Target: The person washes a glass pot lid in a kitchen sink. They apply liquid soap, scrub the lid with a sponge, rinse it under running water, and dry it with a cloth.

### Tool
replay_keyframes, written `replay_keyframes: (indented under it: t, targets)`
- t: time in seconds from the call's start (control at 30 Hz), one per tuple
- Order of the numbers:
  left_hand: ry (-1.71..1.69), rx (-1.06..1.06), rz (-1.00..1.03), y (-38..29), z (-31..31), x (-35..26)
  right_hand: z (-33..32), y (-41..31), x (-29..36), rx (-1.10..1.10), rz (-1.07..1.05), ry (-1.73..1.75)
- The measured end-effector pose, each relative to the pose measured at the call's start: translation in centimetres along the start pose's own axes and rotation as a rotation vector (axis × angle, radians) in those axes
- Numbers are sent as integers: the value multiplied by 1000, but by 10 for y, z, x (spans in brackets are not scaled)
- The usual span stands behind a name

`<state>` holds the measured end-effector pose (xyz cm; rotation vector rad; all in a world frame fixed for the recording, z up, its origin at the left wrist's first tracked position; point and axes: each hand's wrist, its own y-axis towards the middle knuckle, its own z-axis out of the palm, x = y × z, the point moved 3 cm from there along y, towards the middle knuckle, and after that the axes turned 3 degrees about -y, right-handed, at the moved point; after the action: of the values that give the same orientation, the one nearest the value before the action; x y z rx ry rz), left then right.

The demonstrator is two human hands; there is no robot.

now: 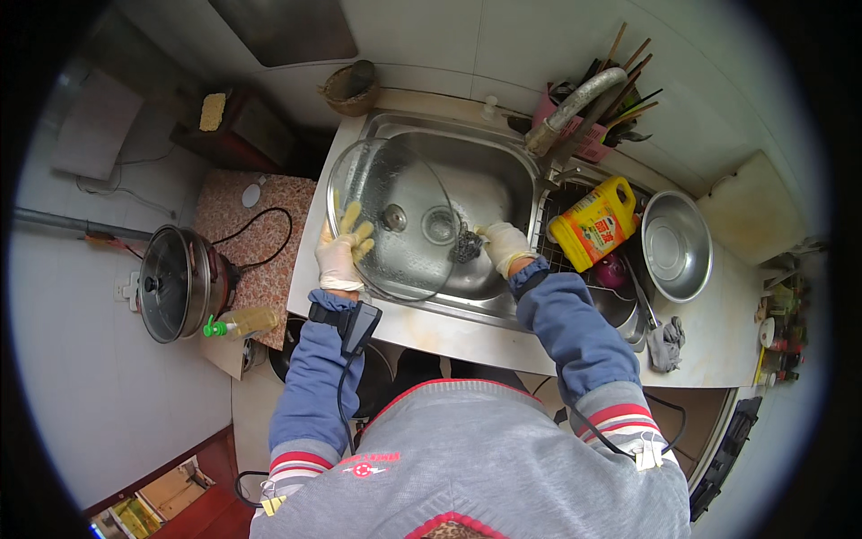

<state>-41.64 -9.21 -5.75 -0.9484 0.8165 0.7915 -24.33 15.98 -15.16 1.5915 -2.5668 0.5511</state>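
Note:
A round glass lid (397, 269) with a thin rim is tilted over the left part of a stainless steel sink (512, 145). My left hand (343, 249), in a pale glove, grips the lid at its left edge, the fingers showing through the glass. My right hand (506, 248), gloved too, is over the right part of the basin and holds a dark steel-wool scourer (467, 244) beside the lid's right edge. Water drops lie on the glass. Through it a round drain (394, 217) shows. The faucet (572, 111) rises behind the basin's right corner.
Right of the basin are a wire rack, a yellow detergent jug (592, 226), a metal bowl (677, 246) and a grey cloth (667, 345). A pink utensil holder (582, 135) stands behind. On the left are an electric pot (172, 283) and a pump bottle (249, 322).

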Motion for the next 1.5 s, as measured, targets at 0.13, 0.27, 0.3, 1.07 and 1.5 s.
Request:
replay_keyframes:
  t: [0.13, 0.27, 0.3, 1.07, 1.5]
  targets:
    - [95, -12, 99, 10, 5, -14, -28, -18, -52, -593, 197, 435]
    - [93, 8, 114, 10, 11, -28, -64, -28, -108, -964, 550, 914]
    - [76, 23, 108, 10, 14, -30, -73, -27, -118, -984, 551, 978]
    - [-139, 165, -105, 14, 72, -6, -81, 8, -117, -759, 379, 723]
    - [-273, 130, -177, 10, 42, 26, -53, -29, -98, -767, 399, 984]
